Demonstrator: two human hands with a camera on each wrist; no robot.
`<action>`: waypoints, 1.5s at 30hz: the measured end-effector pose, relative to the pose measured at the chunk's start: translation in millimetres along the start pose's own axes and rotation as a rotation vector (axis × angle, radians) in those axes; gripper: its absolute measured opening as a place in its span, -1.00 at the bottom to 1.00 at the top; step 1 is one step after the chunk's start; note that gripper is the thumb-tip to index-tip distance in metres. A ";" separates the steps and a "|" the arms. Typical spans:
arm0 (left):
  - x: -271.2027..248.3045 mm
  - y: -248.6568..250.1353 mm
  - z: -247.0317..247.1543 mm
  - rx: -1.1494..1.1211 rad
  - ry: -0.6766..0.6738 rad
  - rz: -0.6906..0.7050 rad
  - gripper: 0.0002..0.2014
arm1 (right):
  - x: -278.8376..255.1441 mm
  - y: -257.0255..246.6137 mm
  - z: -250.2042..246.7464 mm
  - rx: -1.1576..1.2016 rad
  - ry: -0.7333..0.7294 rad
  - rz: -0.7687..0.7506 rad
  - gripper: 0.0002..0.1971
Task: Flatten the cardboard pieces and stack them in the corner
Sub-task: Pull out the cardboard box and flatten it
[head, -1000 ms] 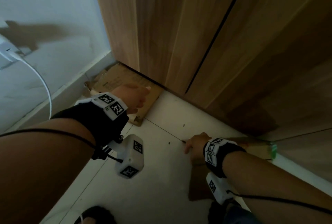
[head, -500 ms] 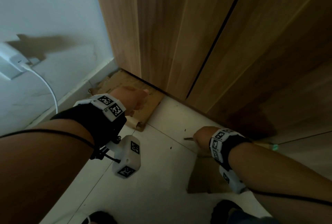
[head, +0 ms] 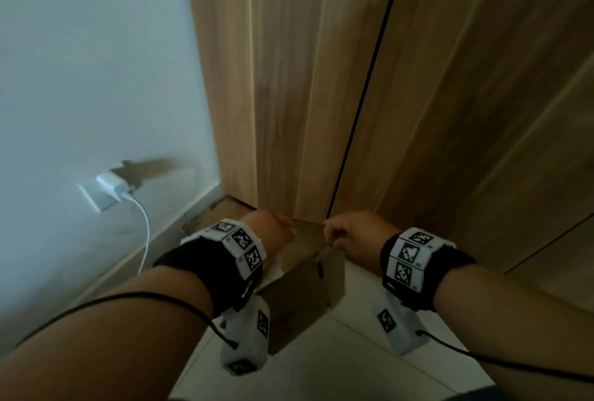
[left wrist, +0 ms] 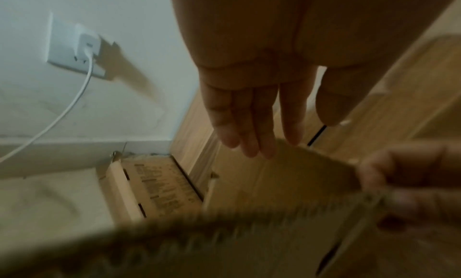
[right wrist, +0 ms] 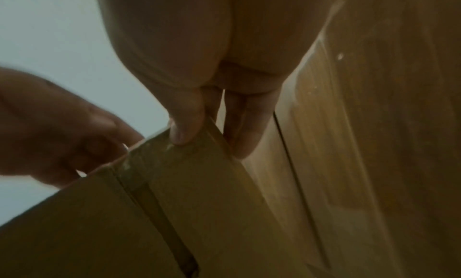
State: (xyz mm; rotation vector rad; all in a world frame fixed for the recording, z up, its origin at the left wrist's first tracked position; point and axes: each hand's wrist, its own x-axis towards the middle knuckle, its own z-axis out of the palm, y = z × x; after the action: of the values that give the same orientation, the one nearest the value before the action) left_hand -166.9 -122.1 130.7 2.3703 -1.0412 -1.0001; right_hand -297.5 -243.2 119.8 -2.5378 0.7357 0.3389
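On the left, a charger [head: 112, 187] sits plugged into the wall, its cable [head: 144, 227] hanging to the floor. In the corner below lies a flat sheet [left wrist: 159, 185], printed side up, tight against the wardrobe [head: 289, 79]; that is where the stack goes.

The left hand [head: 266, 228] meets the top edge of the box [head: 305, 285]. Its fingers [left wrist: 249, 128] are nearly straight, tips on the rim, thumb apart; whether they truly pinch it I cannot tell.

The box hangs above the floor tiles [head: 321, 368] between both hands, still partly open rather than flat. It looks light and stiff along its panels, weak only at the creases, with a rough corrugated edge that should not slip. The corners by the folds seem the best place to hold while collapsing it.

The right hand [head: 350, 236] grips the rim's other end, thumb [right wrist: 186, 122] in front and fingers behind, pinching the board.
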 end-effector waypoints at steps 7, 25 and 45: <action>-48.4 6.4 -6.7 0.135 0.066 -0.016 -0.63 | -31.0 -34.5 2.0 0.311 0.267 -0.090 -0.84; -45.6 -25.9 -10.0 -0.264 0.032 -0.122 -0.71 | -5.9 -37.4 10.4 0.405 0.299 -0.196 -0.87; -31.0 -28.5 -6.4 -0.196 0.001 -0.008 -0.84 | 0.2 -29.6 12.3 0.430 0.310 -0.241 -0.86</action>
State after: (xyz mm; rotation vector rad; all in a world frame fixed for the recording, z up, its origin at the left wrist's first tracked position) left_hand -163.0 -79.8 133.1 2.2173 -0.8905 -1.0520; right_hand -282.1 -215.1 120.2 -2.2477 0.5310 -0.2735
